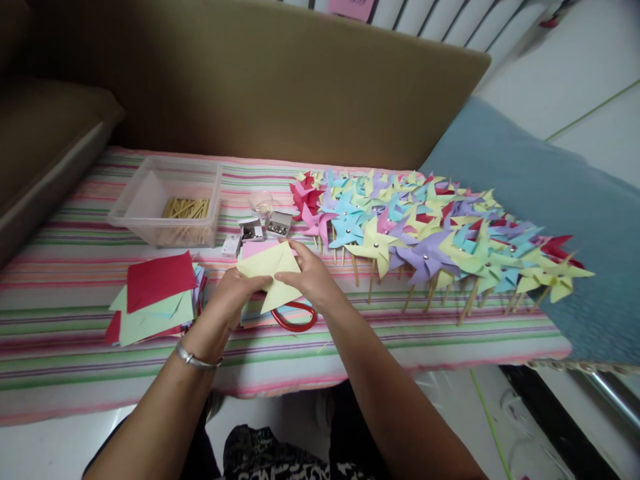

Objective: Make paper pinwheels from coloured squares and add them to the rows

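Both hands hold a pale yellow paper square (273, 277) folded into triangular flaps, just above the striped cloth. My left hand (235, 293) pinches its lower left edge; a silver bangle sits on that wrist. My right hand (313, 277) grips the paper's right side with the fingers closed over the fold. Under the hands lie red-handled scissors (295, 317) and a pink sheet (257, 248).
A big heap of finished paper pinwheels (425, 233) on wooden sticks fills the right side. A clear plastic tub (165, 200) with sticks stands at the back left. Small boxes of pins (265, 228) sit mid-table. A stack of coloured paper (155, 297) lies at the left.
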`<action>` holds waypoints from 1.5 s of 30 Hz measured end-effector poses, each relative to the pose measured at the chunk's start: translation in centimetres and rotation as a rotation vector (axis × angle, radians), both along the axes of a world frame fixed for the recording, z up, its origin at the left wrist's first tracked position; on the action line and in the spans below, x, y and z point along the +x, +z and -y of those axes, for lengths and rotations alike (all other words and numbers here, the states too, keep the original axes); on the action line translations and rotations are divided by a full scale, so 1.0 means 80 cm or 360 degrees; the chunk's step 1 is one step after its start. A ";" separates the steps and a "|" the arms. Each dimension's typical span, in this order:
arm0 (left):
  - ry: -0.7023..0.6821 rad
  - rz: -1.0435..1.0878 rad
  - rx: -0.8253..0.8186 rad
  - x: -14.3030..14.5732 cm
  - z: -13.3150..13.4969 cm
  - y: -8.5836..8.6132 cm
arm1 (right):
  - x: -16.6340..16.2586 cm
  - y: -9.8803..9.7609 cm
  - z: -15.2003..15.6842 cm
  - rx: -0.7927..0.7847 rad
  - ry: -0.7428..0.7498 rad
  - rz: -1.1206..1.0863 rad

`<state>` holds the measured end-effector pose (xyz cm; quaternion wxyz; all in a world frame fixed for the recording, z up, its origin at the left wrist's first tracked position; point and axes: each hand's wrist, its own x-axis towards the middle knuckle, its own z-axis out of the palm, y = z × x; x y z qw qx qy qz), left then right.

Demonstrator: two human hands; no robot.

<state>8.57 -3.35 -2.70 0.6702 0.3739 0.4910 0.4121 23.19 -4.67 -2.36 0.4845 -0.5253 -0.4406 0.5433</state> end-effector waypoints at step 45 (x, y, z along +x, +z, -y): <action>0.0014 0.0062 -0.0039 -0.021 -0.013 0.003 | -0.023 0.004 0.020 0.1082 -0.0208 0.1347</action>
